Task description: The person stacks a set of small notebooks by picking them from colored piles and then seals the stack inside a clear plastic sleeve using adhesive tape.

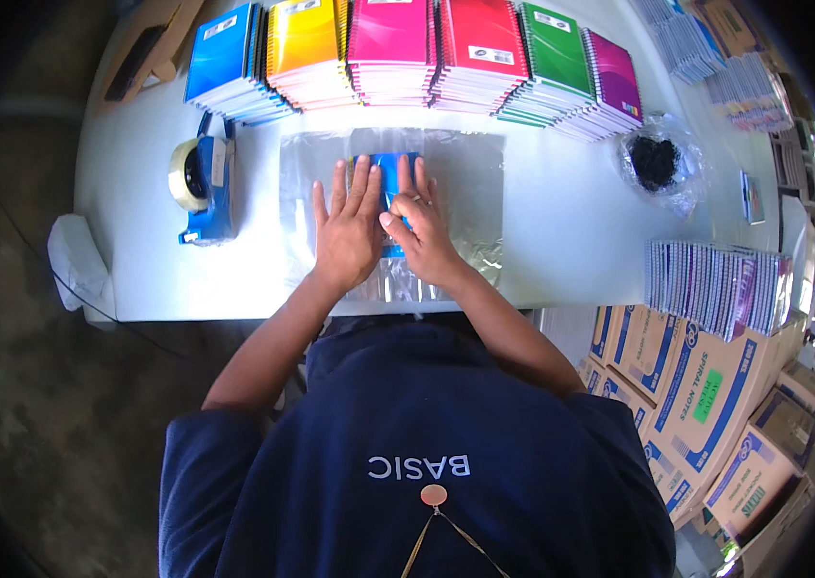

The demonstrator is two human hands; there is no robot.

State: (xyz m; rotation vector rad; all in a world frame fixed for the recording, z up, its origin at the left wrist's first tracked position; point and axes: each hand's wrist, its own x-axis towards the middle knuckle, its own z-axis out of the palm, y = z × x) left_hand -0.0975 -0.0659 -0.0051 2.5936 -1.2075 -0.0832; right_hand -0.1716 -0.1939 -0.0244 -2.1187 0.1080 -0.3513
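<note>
Navy shirt [426, 405] took up the near view, bare forearms [282, 332] reaching past it onto the counter [571, 231]. Cartons [706, 395] sat off to my right.

Blue notebook [390, 171], by the look of its cover: mid-counter, under both sets of fingers, mostly hidden. On or inside a clear plastic sheet [475, 207], couldn't say which.

Left fingers [360, 185]: straight, spread, palm down over its left side, gripping nothing. Right fingers [405, 175]: some straight toward the far end, others bent, thumb angled in to the left; couldn't say whether they pinched any film.

Step, my read: squaring the notebook and pressing it flat. Next move called for steady left pressure and a light right stroke; too much drag would skew film.

Tape dispenser [219, 183] stood left of the sheet, untouched. Bagged black bits [656, 162] lay right. Far side: spiral notebook stacks [393, 58], blue through purple.
</note>
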